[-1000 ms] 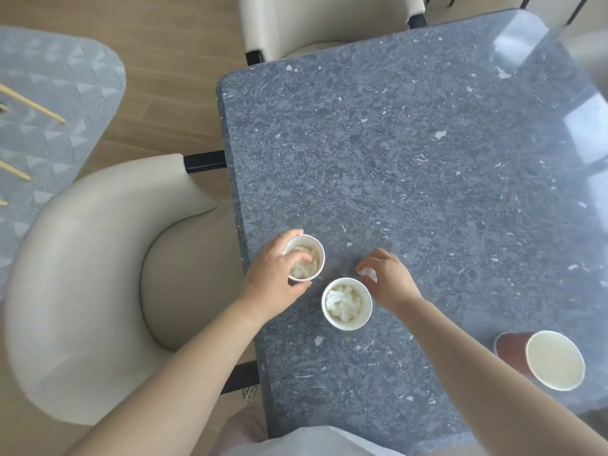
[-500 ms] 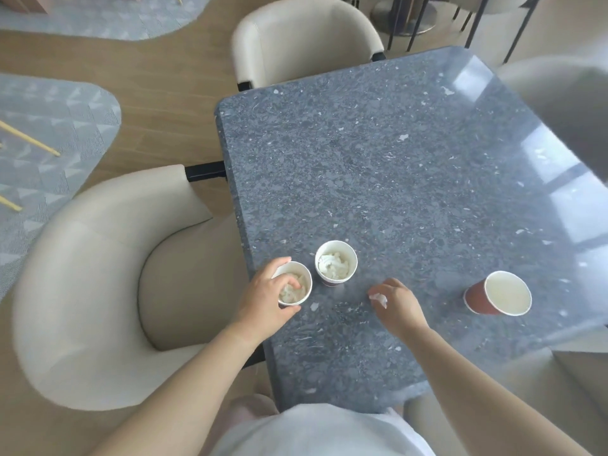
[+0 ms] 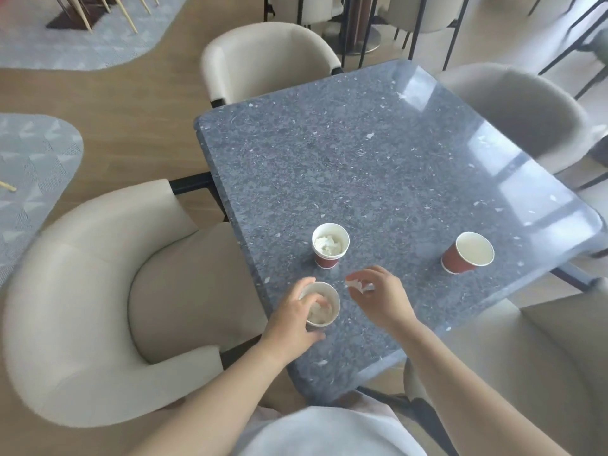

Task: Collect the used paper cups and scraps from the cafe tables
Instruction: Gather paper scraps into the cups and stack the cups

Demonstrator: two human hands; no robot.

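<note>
My left hand (image 3: 292, 319) grips a paper cup (image 3: 324, 307) stuffed with crumpled white paper, near the front left edge of the dark speckled table (image 3: 362, 166). Just to its right, my right hand (image 3: 381, 296) pinches a small white paper scrap (image 3: 360, 286) a little above the tabletop. A second red paper cup (image 3: 330, 245) with crumpled paper inside stands upright beyond my hands. A third red cup (image 3: 467, 253), with nothing visible inside, stands at the table's right edge.
Cream armchairs surround the table: one at the left (image 3: 98, 291), one at the far end (image 3: 263, 57), one at the right (image 3: 513, 106) and one at the near right (image 3: 543, 357). More chairs and black table legs stand behind. Grey rugs lie on the wooden floor.
The view has pulled back and up. My left hand has drawn its cup toward the table's near edge, away from the other filled cup. My right hand has lifted the scrap off the table.
</note>
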